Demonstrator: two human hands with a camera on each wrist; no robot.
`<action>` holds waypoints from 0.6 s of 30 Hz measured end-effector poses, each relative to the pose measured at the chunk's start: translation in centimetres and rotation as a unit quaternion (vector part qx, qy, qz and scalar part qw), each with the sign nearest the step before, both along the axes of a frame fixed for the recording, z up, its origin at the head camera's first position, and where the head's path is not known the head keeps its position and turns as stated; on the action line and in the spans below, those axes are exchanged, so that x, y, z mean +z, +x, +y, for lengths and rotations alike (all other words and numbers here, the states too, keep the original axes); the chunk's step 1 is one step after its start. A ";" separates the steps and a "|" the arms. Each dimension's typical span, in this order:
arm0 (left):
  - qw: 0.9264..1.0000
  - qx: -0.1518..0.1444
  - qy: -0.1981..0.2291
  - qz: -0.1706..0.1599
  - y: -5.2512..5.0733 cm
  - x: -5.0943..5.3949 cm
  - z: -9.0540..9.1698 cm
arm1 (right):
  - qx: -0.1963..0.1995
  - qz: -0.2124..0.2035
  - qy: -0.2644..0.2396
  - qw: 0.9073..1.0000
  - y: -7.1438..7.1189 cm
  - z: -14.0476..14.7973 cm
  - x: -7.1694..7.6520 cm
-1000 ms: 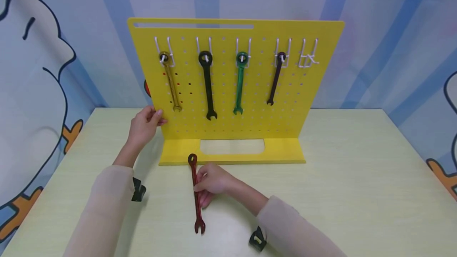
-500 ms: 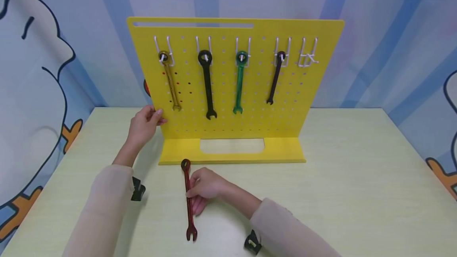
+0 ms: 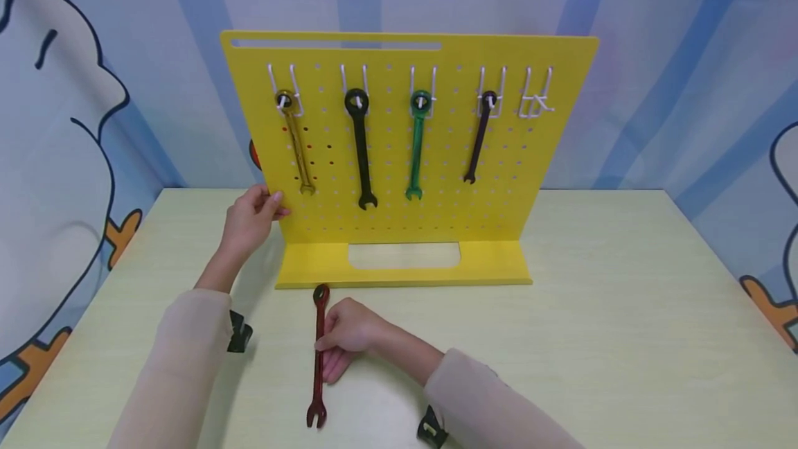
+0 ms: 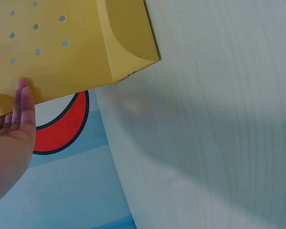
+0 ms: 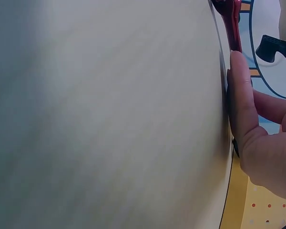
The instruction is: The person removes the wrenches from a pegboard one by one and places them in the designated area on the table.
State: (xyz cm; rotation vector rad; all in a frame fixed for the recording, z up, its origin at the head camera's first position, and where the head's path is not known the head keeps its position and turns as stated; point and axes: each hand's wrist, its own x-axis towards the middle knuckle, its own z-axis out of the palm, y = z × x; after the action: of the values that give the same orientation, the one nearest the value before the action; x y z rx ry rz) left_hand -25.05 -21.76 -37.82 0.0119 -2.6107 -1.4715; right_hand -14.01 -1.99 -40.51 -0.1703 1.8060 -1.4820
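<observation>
A red combination wrench (image 3: pixel 318 359) stands near the front of the pegboard, its ring end toward the board and its forked end toward me. My right hand (image 3: pixel 349 331) pinches it by the middle of the shaft, low over the table. The right wrist view shows part of the wrench (image 5: pixel 232 28) past the fingers of my right hand (image 5: pixel 262 138). My left hand (image 3: pixel 252 220) holds the left edge of the yellow pegboard (image 3: pixel 386 158); its grip at that edge also shows in the left wrist view, where the hand (image 4: pixel 14 133) is partly cut off.
Gold (image 3: pixel 297 147), black (image 3: pixel 361 151), green (image 3: pixel 416 147) and dark purple (image 3: pixel 479 141) wrenches hang by their ring ends from white hooks. At the far right, a white hook (image 3: pixel 536 99) carries no wrench. The board's base (image 3: pixel 499 265) rests on the pale table (image 3: pixel 592 338).
My right hand has moved left and toward me with the red wrench, and the wrench has turned slightly. The left hand stays at the pegboard's edge.
</observation>
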 end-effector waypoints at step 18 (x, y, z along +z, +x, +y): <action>0.999 0.019 -0.032 0.028 -4.7 -6.1 -2.9 | -0.009 -0.024 -0.044 0.999 0.0 0.2 -0.3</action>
State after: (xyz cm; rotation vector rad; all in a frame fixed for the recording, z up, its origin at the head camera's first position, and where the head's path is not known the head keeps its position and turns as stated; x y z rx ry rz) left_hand -29.75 -24.62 -43.93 0.0148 -2.5969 -1.3557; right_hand -14.01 -1.82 -40.76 -0.1608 1.7091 -1.5652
